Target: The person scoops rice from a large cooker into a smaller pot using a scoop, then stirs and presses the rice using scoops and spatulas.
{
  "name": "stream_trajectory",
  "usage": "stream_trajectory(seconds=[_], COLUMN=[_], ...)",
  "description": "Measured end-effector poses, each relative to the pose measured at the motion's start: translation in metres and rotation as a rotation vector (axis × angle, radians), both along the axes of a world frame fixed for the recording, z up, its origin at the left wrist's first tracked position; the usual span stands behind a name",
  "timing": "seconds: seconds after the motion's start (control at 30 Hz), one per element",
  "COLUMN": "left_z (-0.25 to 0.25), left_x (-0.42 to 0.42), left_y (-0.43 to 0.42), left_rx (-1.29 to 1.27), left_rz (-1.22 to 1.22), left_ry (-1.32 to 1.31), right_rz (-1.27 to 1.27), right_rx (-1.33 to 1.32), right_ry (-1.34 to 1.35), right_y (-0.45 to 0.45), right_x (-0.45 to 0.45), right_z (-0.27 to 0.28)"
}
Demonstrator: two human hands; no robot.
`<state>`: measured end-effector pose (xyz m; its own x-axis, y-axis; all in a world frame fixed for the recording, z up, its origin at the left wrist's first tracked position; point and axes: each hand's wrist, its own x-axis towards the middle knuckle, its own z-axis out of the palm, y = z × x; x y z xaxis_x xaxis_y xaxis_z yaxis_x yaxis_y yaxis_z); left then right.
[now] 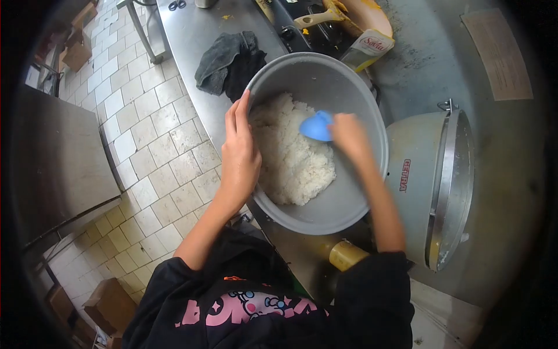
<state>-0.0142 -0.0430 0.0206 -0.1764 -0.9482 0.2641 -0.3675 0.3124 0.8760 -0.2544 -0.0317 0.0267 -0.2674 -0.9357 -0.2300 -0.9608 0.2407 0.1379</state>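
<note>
A large grey metal rice pot (pixel 358 87) stands on the counter, with a mass of cooked white rice (pixel 293 160) lying mostly on its left side. At the pot's left rim, my left hand (pixel 239 148) grips the edge, its fingers pointing up along the wall. My right hand (pixel 349 136), smeared by motion, is closed around a blue rice scoop (pixel 316 126). The scoop's blade is at the upper right of the rice; whether it touches the rice I cannot tell. My palm hides the scoop's handle.
Dark cloths (pixel 225 64) lie by the pot's far left side. Behind it are a carton marked Sovia (pixel 368 49) and a pale-handled utensil (pixel 314 21). A rice cooker body (pixel 418 174) with its lid raised stands at right. A yellow cylinder (pixel 347 256) sits near my right forearm.
</note>
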Motion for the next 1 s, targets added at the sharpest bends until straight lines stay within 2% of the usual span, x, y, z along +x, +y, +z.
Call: stream_trajectory(seconds=[0.03,0.07,0.1,0.13,0.17,0.2,0.27,0.37,0.4,0.43,0.53,0.57,0.63,0.7,0.77,0.8,0.87,1.0], left_z=[0.000,0.000,-0.001,-0.001,-0.001,0.000,0.001,0.002,0.001,-0.001,0.001,0.001,0.000,0.002,-0.001,0.000,0.004,-0.004], left_x=[-0.001,0.000,0.001,0.003,0.003,0.002,0.001,0.001,0.000,0.000,0.001,0.001,0.001,-0.001,0.000,0.000,0.003,-0.004], left_y=[0.001,0.000,0.001,0.003,0.001,-0.001,0.001,0.001,0.002,0.001,0.003,0.001,0.001,0.001,0.002,0.002,0.005,0.000], left_rx=[0.010,0.017,0.015,0.017,0.012,0.006,0.036,0.016,0.014,-0.015,-0.021,-0.039,-0.050,-0.031,-0.068,-0.108,-0.063,-0.396], left_rz=[-0.001,0.005,0.010,0.006,0.005,0.014,-0.002,-0.007,-0.025,-0.018,-0.028,-0.033,-0.032,-0.016,-0.034,-0.030,-0.063,-0.005], left_ry=[-0.024,-0.047,-0.049,-0.051,-0.047,-0.046,-0.041,-0.037,-0.041,-0.047,-0.059,-0.035,-0.017,-0.044,-0.048,-0.047,-0.029,-0.240], right_rz=[-0.045,-0.042,-0.023,-0.013,-0.210,-0.201,-0.125,-0.044,0.009,-0.001,0.076,0.067,0.087,0.085,0.164,0.144,0.064,-0.192], right_rx=[0.079,0.073,0.044,0.019,0.090,0.084,-0.239,-0.134,-0.154,-0.110,-0.016,-0.023,-0.013,0.136,0.048,0.038,0.065,-0.225], right_ry=[0.049,0.049,-0.062,-0.178,-0.275,-0.275,-0.284,-0.241,-0.154,-0.063,-0.220,-0.223,-0.417,-0.380,-0.183,-0.181,-0.410,-0.433], right_y=[-0.003,-0.009,-0.013,-0.012,-0.013,-0.012,0.000,-0.009,-0.010,-0.016,-0.032,-0.029,-0.012,0.011,0.036,0.039,0.043,0.120], right_x=[0.003,-0.010,-0.028,-0.026,-0.030,-0.026,-0.022,0.006,-0.001,0.016,-0.005,-0.005,0.006,0.035,0.070,0.064,0.051,0.050], right_z=[-0.035,-0.037,-0.035,-0.021,0.002,0.028,0.055,0.019,-0.049,-0.060,-0.028,-0.001,0.045,0.037,-0.019,-0.018,-0.011,0.099])
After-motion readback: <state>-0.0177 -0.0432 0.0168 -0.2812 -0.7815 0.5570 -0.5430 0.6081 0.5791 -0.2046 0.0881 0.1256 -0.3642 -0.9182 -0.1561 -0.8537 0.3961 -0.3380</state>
